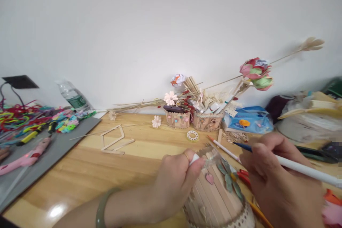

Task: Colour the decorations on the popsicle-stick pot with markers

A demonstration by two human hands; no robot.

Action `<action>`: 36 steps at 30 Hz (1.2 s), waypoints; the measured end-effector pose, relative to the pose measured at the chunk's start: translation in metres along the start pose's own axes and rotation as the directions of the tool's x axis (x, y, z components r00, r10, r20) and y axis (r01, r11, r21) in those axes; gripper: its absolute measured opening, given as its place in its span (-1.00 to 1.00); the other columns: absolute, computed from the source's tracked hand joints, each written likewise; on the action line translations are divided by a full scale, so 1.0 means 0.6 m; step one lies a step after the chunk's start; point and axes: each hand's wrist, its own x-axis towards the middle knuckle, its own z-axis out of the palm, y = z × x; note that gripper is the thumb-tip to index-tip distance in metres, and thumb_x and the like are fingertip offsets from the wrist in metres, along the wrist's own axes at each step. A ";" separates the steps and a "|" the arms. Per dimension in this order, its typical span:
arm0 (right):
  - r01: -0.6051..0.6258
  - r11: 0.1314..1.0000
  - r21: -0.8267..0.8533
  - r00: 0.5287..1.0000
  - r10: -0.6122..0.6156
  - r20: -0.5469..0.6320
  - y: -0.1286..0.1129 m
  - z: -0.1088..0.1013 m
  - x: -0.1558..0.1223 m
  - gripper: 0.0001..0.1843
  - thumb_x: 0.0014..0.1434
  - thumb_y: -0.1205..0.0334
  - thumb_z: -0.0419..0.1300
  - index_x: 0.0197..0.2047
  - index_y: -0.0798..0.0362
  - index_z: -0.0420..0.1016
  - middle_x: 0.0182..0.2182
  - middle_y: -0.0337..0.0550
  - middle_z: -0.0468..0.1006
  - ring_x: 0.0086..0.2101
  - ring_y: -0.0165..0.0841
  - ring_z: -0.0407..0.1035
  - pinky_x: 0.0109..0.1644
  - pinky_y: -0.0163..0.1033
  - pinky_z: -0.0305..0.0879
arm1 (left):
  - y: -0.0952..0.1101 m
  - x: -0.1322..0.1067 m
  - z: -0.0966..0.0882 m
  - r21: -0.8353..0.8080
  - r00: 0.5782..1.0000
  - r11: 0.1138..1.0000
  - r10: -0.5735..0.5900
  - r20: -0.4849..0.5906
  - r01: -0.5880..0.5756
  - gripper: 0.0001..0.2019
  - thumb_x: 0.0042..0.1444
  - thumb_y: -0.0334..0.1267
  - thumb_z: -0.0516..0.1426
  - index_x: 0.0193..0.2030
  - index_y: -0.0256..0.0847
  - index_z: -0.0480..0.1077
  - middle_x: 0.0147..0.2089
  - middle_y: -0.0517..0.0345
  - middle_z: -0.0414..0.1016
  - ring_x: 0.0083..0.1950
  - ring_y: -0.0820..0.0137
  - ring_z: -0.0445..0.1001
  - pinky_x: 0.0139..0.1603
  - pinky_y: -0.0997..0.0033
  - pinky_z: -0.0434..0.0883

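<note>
My right hand (280,181) grips a white marker (304,169) with a dark blue tip, which points left above the table. My left hand (176,181), a green bangle (103,206) on its wrist, is closed on a small white cap (194,159), mostly hidden by the fingers. Beside and below that hand stands a craft-stick holder (213,196), tilted in view. It carries a pink heart (210,179), green leaves (228,178) and lace trim at its lower rim. Orange-red scissors handles (243,177) show between the holder and my right hand.
Two craft-stick baskets (177,119) with dried stems and paper flowers stand by the wall. Near them are a tape roll (192,135) and a blue packet (248,119). Leftward lie loose craft sticks (117,144), a pink glue gun (34,156), pipe cleaners (16,123) and a bottle (73,96).
</note>
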 end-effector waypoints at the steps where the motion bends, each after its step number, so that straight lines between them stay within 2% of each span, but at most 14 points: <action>1: 0.003 0.999 0.043 1.000 -0.003 0.008 -0.002 -0.002 0.001 -0.77 -0.02 0.23 0.24 -0.56 -0.03 0.24 -0.67 -0.36 0.16 -0.68 -0.50 -0.04 -0.69 -0.38 -0.06 | 0.000 -0.002 0.000 0.010 1.000 1.000 0.024 0.002 -0.024 -0.63 0.22 -0.19 -0.15 -0.53 -0.21 0.31 -0.71 0.33 0.12 -0.68 0.55 0.09 -0.66 0.57 0.08; 4: 0.011 0.978 0.207 0.999 -0.021 0.048 -0.008 -0.006 0.001 -0.78 0.01 0.10 0.22 -0.56 -0.03 0.32 -0.70 -0.35 0.12 -0.68 -0.50 -0.05 -0.69 -0.39 -0.08 | -0.003 -0.008 0.003 0.050 0.997 0.996 0.077 -0.012 -0.076 -0.65 0.21 -0.20 -0.15 -0.51 -0.22 0.30 -0.67 0.31 0.15 -0.65 0.54 0.11 -0.62 0.55 0.10; 6: 0.013 0.969 0.249 0.997 -0.032 0.072 -0.012 -0.008 -0.001 -0.72 0.03 0.06 0.19 -0.61 -0.01 0.31 -0.72 -0.34 0.10 -0.67 -0.50 -0.05 -0.68 -0.39 -0.07 | -0.004 -0.012 0.005 0.058 0.996 0.994 0.090 -0.013 -0.089 -0.66 0.22 -0.22 -0.14 -0.50 -0.22 0.29 -0.68 0.33 0.09 -0.66 0.54 0.10 -0.61 0.56 0.11; 11: -0.090 0.965 0.245 0.989 0.059 0.133 -0.011 -0.006 -0.005 -0.74 -0.04 0.15 0.25 -0.60 -0.02 0.24 -0.73 -0.38 0.13 -0.69 -0.50 -0.05 -0.70 -0.40 -0.13 | 0.001 -0.018 0.004 0.067 0.992 0.990 0.124 0.020 -0.125 -0.65 0.23 -0.24 -0.15 -0.48 -0.21 0.33 -0.70 0.34 0.10 -0.68 0.55 0.11 -0.62 0.57 0.10; 15: -0.075 0.964 0.254 0.984 0.030 0.177 -0.003 -0.002 -0.010 -0.69 -0.05 0.23 0.26 -0.60 -0.01 0.15 -0.71 -0.40 0.17 -0.67 -0.51 -0.03 -0.68 -0.41 -0.07 | 0.008 -0.018 0.004 0.074 0.984 0.981 0.180 0.005 -0.179 -0.64 0.22 -0.27 -0.15 -0.53 -0.22 0.33 -0.70 0.32 0.11 -0.68 0.56 0.11 -0.62 0.57 0.10; 19: 0.019 0.986 0.165 0.987 -0.045 0.157 0.002 -0.004 -0.022 -0.68 -0.02 0.28 0.23 -0.61 0.00 0.12 -0.67 -0.38 0.19 -0.64 -0.49 0.04 -0.65 -0.40 0.01 | 0.008 -0.019 0.005 0.076 0.982 0.979 0.187 0.014 -0.187 -0.64 0.21 -0.29 -0.14 -0.55 -0.21 0.31 -0.67 0.28 0.21 -0.65 0.55 0.17 -0.58 0.58 0.15; 23: 0.131 0.991 -0.004 0.978 -0.129 0.163 -0.001 -0.011 -0.037 -0.69 0.03 0.32 0.18 -0.59 -0.01 0.09 -0.66 -0.38 0.22 -0.65 -0.49 0.10 -0.65 -0.42 0.06 | 0.006 -0.021 0.006 0.080 0.981 0.978 0.194 0.005 -0.194 -0.65 0.22 -0.30 -0.15 -0.54 -0.20 0.29 -0.67 0.30 0.18 -0.66 0.56 0.14 -0.58 0.58 0.13; 28: 0.363 0.895 -0.259 0.922 -0.304 0.242 -0.013 -0.010 -0.050 -0.71 0.00 0.39 0.16 -0.60 -0.02 0.12 -0.71 -0.41 0.24 -0.71 -0.52 0.13 -0.66 -0.42 0.13 | 0.003 -0.019 0.008 0.112 0.990 0.984 0.139 0.010 -0.139 -0.65 0.22 -0.26 -0.17 -0.52 -0.22 0.27 -0.67 0.29 0.15 -0.66 0.54 0.15 -0.60 0.56 0.13; 33: 0.431 0.852 -0.297 0.900 -0.384 0.205 -0.013 0.000 -0.054 -0.67 0.04 0.40 0.13 -0.64 -0.03 0.09 -0.76 -0.41 0.20 -0.75 -0.52 0.11 -0.69 -0.40 0.11 | -0.002 -0.018 0.013 0.170 0.993 0.980 0.112 -0.029 -0.105 -0.71 0.21 -0.23 -0.17 -0.51 -0.19 0.15 -0.66 0.30 0.11 -0.65 0.52 0.14 -0.60 0.54 0.11; 36: 0.502 0.785 -0.363 0.860 -0.410 0.303 -0.011 -0.003 -0.051 -0.67 0.04 0.38 0.14 -0.62 -0.02 0.07 -0.77 -0.42 0.20 -0.76 -0.54 0.11 -0.72 -0.41 0.09 | -0.002 -0.019 0.012 0.185 0.991 0.976 0.127 -0.035 -0.119 -0.73 0.20 -0.23 -0.16 -0.52 -0.17 0.09 -0.63 0.30 0.10 -0.62 0.51 0.13 -0.58 0.53 0.11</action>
